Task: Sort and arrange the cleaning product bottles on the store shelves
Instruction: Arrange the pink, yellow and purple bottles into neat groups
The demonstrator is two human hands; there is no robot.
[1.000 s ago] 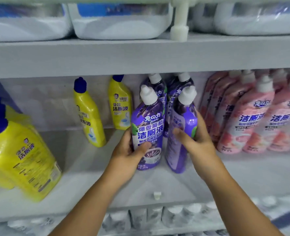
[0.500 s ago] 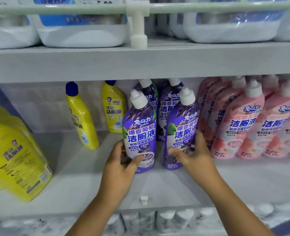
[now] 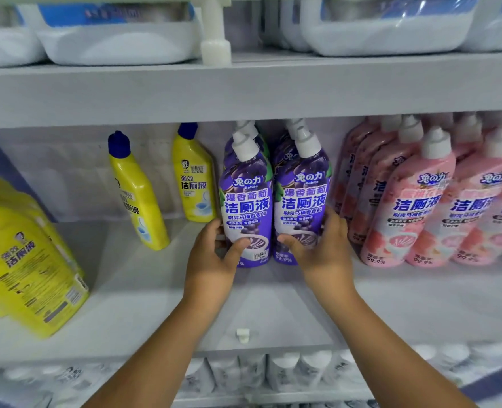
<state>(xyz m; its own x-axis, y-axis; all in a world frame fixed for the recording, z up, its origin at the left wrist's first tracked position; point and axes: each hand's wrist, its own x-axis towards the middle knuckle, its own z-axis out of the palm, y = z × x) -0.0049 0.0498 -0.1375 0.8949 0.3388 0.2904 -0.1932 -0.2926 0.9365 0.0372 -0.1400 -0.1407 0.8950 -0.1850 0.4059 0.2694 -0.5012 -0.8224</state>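
Note:
Two purple bottles with white caps stand side by side at the middle of the shelf [image 3: 273,301], labels facing me. My left hand [image 3: 214,254] grips the base of the left purple bottle [image 3: 246,201], thumb across its front. The base of the right purple bottle [image 3: 304,195] is held the same way by my right hand [image 3: 320,251]. More purple bottles stand directly behind them, mostly hidden.
Two yellow bottles with blue caps [image 3: 137,198] [image 3: 193,181] stand left of the purple ones, and several larger-looking yellow bottles [image 3: 28,269] lean at the far left. Pink bottles [image 3: 414,207] fill the right. White jugs [image 3: 117,39] sit on the shelf above.
The right purple bottle has turned so its label faces front. Both purple bottles now stand upright and close together, pushed back in line with those behind. Both hands have slid down to the bases.

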